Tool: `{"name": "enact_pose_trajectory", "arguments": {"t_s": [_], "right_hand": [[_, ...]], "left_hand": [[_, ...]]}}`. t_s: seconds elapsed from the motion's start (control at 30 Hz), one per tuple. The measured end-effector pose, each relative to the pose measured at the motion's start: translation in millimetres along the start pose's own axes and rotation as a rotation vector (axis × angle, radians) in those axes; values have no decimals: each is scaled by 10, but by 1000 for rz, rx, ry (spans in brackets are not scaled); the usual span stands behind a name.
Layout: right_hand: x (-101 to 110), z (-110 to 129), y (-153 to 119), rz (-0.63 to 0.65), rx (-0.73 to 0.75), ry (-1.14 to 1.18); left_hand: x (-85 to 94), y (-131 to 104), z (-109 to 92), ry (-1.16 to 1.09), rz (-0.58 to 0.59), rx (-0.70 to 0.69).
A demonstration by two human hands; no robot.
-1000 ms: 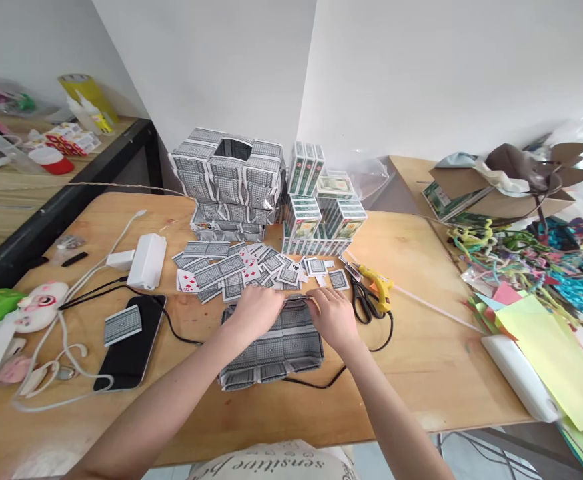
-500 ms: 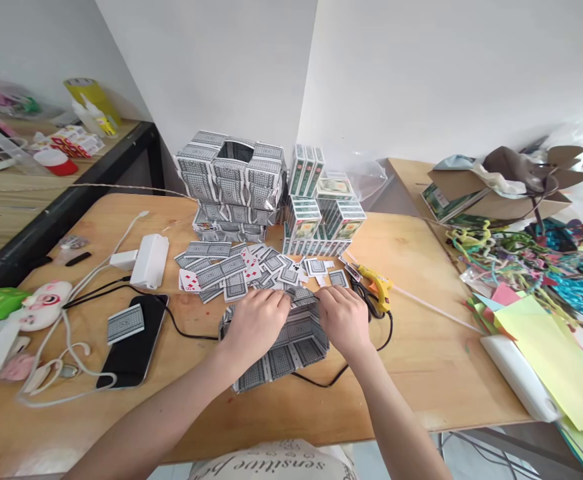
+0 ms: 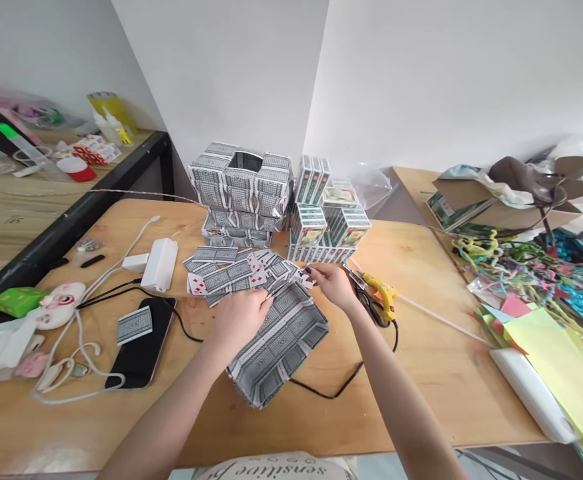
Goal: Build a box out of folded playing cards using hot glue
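Observation:
An open box made of folded playing cards (image 3: pixel 281 333), grey-patterned, stands tilted askew on the table in front of me. My left hand (image 3: pixel 241 320) is closed on its far left rim, the fingers partly hidden. Beyond the far right corner of the box, my right hand (image 3: pixel 330 283) has its fingers drawn together at the edge of the loose playing cards (image 3: pixel 229 273). Whether a card is between those fingertips is hard to make out. A yellow glue gun (image 3: pixel 382 297) lies just right of this hand.
Behind the cards stand a larger card-built structure (image 3: pixel 241 187) and stacked card packs (image 3: pixel 329 220). To the left lie a phone (image 3: pixel 144 350), a white adapter (image 3: pixel 160 265) and cables. Coloured paper (image 3: pixel 546 353) and craft stems (image 3: pixel 511 257) cover the right side. A black cord (image 3: pixel 321 395) runs beneath the box.
My right hand has let go of the box's far rim and moved to the loose cards. The box has turned, its right end swinging away from me; my left hand still holds it.

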State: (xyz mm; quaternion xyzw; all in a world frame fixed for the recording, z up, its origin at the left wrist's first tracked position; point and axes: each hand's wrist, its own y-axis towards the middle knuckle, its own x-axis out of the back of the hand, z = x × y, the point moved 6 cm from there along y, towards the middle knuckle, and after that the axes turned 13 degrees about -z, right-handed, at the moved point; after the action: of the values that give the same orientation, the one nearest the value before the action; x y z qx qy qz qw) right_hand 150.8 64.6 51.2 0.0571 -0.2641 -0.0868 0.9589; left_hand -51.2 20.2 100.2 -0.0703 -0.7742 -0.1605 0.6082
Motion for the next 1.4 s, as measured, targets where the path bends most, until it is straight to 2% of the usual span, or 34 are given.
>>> {"name": "enact_pose_trajectory", "arguments": {"t_s": [0.1,0.27,0.37,0.53,0.7,0.8,0.9,0.97,1.03,1.1,1.17,1.3,1.4], "right_hand": [[-213,-51,151,74,55,-112],[-646,105,256,327,346,-285],[-753,166,253,388,420,-404],[-547,89,250,208,246,-572],[-416,-88,193,187,155,-570],[-336,-119,191,185,141,-495],[-200,-88,197,158,129,-388],[-97,-62,197,120,70,-225],[-26,-45,177,90,-38,-1],[-11,-23,126,91,-149,162],[-38,29,51,112,-208,231],[-148,181,-114,137,-169,270],[-207,209,-219,19,-129,208]], "left_hand": [[32,-20,129,16,14,76],[-32,-117,269,-16,84,197],[-93,-203,298,-57,102,239],[-214,-316,303,-160,137,310],[-307,-355,266,-261,146,348],[-310,-371,274,-327,115,359],[-251,-335,312,-426,-7,367],[-231,-273,315,-506,-62,340],[-250,-190,287,-619,-61,296],[-287,-112,257,-709,-44,274],[-325,-58,243,-750,-35,284],[-379,-25,234,-809,-68,332],[-404,-38,232,-848,-126,365]]}}
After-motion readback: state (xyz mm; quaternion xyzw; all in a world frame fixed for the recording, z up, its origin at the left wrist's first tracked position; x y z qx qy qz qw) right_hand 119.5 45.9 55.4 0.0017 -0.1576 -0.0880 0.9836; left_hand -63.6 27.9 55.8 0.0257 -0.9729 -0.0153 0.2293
